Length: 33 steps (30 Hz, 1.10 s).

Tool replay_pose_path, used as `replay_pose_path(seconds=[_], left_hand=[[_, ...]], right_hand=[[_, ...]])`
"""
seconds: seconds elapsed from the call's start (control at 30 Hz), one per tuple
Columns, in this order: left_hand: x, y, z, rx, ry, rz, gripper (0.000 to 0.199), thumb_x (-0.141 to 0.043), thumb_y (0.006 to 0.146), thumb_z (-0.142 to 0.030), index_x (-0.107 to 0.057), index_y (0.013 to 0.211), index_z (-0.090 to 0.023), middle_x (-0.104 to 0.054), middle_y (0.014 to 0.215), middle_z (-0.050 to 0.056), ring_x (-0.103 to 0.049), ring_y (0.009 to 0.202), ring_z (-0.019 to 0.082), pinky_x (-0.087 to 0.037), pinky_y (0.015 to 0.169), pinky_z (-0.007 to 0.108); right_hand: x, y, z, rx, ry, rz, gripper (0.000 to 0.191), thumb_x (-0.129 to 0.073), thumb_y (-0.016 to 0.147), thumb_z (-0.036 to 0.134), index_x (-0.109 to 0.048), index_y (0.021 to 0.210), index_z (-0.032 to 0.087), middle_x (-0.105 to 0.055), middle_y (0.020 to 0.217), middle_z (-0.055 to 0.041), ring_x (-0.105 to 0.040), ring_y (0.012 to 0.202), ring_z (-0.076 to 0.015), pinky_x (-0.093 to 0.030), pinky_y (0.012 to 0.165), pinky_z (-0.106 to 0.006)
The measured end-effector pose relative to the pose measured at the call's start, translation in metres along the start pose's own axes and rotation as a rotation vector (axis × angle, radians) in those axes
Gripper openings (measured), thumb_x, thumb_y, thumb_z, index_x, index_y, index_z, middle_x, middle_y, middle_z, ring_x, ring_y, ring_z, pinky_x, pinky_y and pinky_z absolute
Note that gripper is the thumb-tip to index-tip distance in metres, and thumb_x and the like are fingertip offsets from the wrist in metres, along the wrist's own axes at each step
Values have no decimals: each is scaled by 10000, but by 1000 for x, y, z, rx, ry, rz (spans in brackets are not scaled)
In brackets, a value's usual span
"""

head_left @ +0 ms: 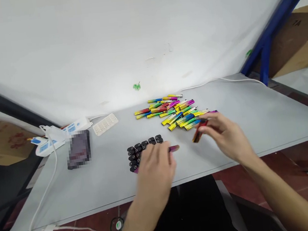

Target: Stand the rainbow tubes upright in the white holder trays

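My left hand (156,163) is over the right part of a block of small black-ended pieces (131,157) standing in rows; its fingers are bent down. A purple and gold tube (174,148) sticks out at its fingertips. My right hand (224,133) pinches a red and gold tube (197,136) with a dark end, tilted just above the table. Behind both hands lies a loose pile of shiny tubes (167,111) in yellow, green, blue, red and purple. The lower part of the black-ended rows is hidden by my left hand.
A power strip (76,126) with white cables, a blurred dark phone-like object (79,149) and a white blister-like tray (105,124) lie at the left. A wall rises behind the grey table (103,187). Cardboard boxes (295,42) stand beyond a blue frame (266,56) at right.
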<state>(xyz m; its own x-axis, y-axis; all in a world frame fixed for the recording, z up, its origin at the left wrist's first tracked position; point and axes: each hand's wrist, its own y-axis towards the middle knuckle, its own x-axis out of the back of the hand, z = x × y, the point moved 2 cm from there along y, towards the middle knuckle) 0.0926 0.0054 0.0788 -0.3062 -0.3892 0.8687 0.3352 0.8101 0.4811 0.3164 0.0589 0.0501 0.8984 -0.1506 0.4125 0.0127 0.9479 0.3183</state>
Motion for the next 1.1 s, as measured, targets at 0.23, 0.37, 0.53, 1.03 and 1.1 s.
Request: replay_pose_path(seconds=[0.23,0.37,0.53,1.03,1.1], left_hand=[[45,-18,51,-114,-64,99,224,-496,979,-139,-596,1168,-208,-689,1045,43,-598,948,208,-515,867,371],[34,-22,56,-200,-22,237,317,-438,969,-81,-614,1202,-205,-689,1057,65,-605,958,226,-534,868,411],[21,-26,58,-226,12,216,416,-501,908,-32,-566,1295,-170,-674,1033,84,-585,943,242,-536,857,426],[17,-34,55,-159,156,-84,137,-582,926,-102,-662,940,-212,-701,1014,57,-600,930,228,-466,809,385],[23,-32,54,-138,204,-107,69,-622,914,-162,-666,896,-211,-687,1020,73,-588,912,238,-450,771,383]], right_hand=[[-73,-22,25,320,-18,131,214,-637,942,362,-621,1117,239,-715,956,-48,-734,796,-190,-606,723,-320],[-87,-24,22,341,-94,143,144,-609,958,302,-588,1086,240,-719,952,-32,-740,809,-180,-602,689,-286],[-84,-22,29,396,-224,220,133,-635,932,222,-580,1053,211,-703,940,-38,-715,767,-178,-568,656,-283],[-38,9,-11,35,-753,-45,321,-450,999,398,-684,1113,210,-616,1057,-131,-618,942,-281,-500,687,-369],[-30,16,-27,-55,-856,0,381,-456,983,453,-666,1198,220,-577,1107,-152,-593,999,-316,-500,714,-395]])
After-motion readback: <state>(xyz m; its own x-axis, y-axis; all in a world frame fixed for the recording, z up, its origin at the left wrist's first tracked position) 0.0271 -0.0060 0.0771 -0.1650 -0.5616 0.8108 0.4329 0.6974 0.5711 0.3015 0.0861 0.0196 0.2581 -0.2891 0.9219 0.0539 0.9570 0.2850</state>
